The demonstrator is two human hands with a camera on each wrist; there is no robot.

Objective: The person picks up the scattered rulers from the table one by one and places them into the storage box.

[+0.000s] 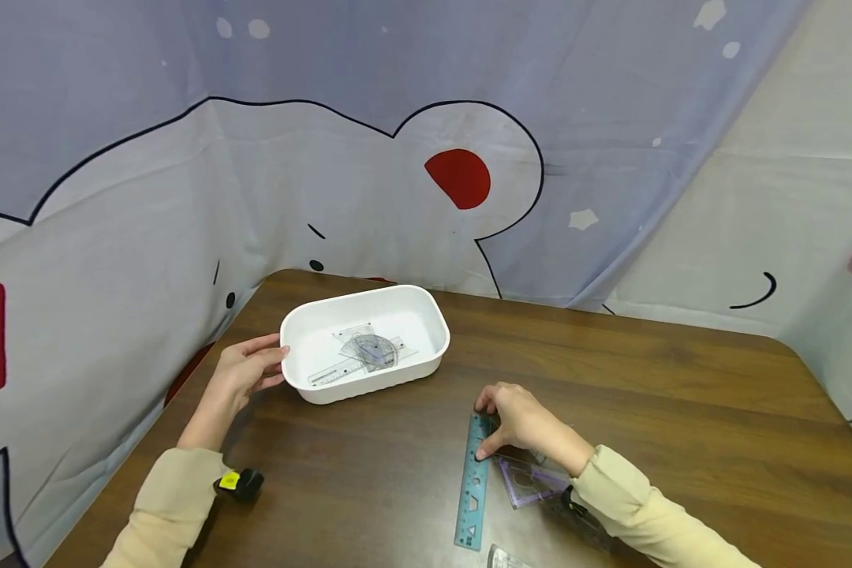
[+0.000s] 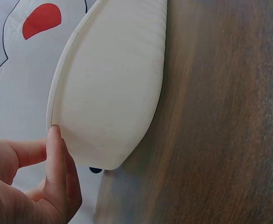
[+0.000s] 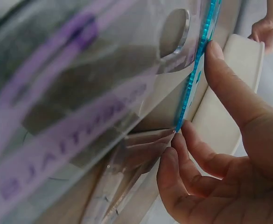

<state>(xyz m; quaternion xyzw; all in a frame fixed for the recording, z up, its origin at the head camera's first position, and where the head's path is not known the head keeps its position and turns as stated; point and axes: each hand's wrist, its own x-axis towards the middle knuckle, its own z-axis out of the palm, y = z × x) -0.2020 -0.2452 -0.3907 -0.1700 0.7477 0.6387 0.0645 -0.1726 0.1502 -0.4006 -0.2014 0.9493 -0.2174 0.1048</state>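
My left hand (image 1: 244,368) pinches the left end of a white plastic bin (image 1: 369,386) by its rim. In the left wrist view, thumb and fingers meet at the rim, and the bin's side wall fills the middle. Inside the bin lie a clear protractor (image 1: 371,352), a clear ruler (image 1: 332,372) and a clear set square (image 1: 355,331). My right hand (image 1: 521,422) holds a translucent blue stencil ruler (image 1: 472,501) near its far end, thumb and fingertips at its edges. Beside that hand lies a clear set square with a purple border (image 1: 532,483), partly hidden by the wrist.
A clear, curved-edged piece (image 1: 504,558) is cut off at the front edge of the head view. More clear tools lie partly under the right forearm. The brown wooden table (image 1: 653,379) meets a printed cloth (image 1: 369,181) at the back and left.
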